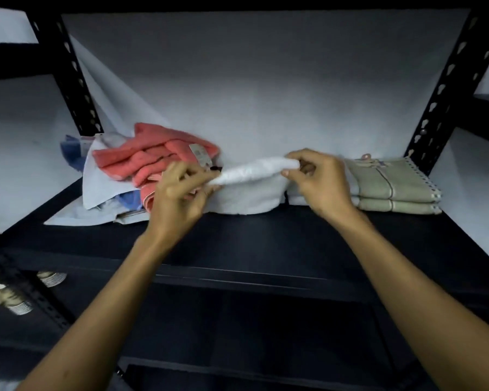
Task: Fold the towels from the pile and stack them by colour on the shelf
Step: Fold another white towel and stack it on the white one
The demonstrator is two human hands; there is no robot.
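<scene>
A white towel [254, 182] is stretched between my two hands above the black shelf [266, 235], its lower part hanging onto the shelf board. My left hand [181, 193] pinches its left top corner. My right hand [319, 179] grips the right top corner, where the edge is bunched into a roll. To the left lies a loose pile with coral-pink towels [153, 159] on top, pale blue-white cloth [102, 182] and blue towels [130, 198] beneath. Two folded beige-green towels [393, 187] are stacked at the shelf's right end.
Black perforated uprights stand at the left [68, 77] and right [446, 88] of the bay. A pale wall covering backs the shelf. A lower black shelf level [237, 320] shows below. Some ribbed round objects [20, 306] sit at lower left.
</scene>
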